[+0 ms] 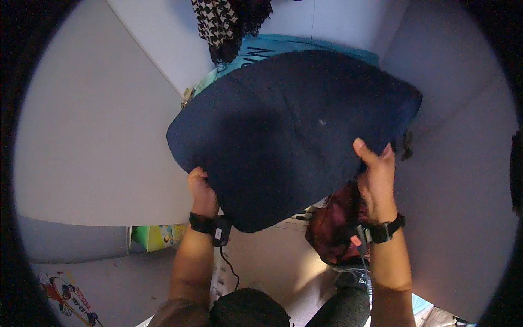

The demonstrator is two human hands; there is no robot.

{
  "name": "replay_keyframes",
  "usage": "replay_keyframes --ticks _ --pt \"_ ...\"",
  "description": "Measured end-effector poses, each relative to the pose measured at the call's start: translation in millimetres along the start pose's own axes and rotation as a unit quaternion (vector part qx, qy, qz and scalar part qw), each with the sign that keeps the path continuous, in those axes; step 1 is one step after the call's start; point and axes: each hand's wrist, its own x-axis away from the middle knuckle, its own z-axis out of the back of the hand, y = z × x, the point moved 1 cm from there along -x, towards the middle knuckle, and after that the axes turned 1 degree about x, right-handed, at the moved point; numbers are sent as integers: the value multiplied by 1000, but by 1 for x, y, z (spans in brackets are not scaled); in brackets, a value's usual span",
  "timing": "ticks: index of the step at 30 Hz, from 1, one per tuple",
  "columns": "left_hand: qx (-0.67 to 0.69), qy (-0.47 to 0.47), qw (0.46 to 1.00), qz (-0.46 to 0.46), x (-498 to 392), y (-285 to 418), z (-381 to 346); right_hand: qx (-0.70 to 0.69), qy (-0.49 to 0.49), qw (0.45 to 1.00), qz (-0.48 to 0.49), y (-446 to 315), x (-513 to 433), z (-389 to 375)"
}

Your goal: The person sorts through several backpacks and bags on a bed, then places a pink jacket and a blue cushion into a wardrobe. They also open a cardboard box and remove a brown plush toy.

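A large dark navy cushion or folded fabric item [282,135] is held up in front of me, its corners rounded. My left hand [202,192] grips its lower left edge, fingers partly hidden behind it. At its lower right edge, my right hand [376,175] holds on with the thumb lying over the front. Each wrist wears a black strap with a small device and a cable. Behind the navy item lies turquoise fabric [261,48] with dark lettering. The right hand is slightly blurred.
A black-and-white patterned scarf [218,24] hangs at the top. Below the right hand is a dark red bag or cloth [337,229]. A green and yellow box [157,237] stands at the lower left. Pale panels [102,122] rise on both sides.
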Motion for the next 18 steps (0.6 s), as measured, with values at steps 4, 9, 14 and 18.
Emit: replay_keyframes --ticks 4,9,14,18 --pt "87 -21 996 19 -15 -4 -20 15 -138 988 71 -16 -53 -33" --pt "158 -185 970 13 -58 -22 -60 77 -216 970 80 3 -159 -83" --pt "115 -95 985 84 -117 -48 -104 402 -270 872 -74 79 -157 -72" --pt "-2 -110 987 114 -148 -47 -113 534 -333 766 -127 128 -117 -32"
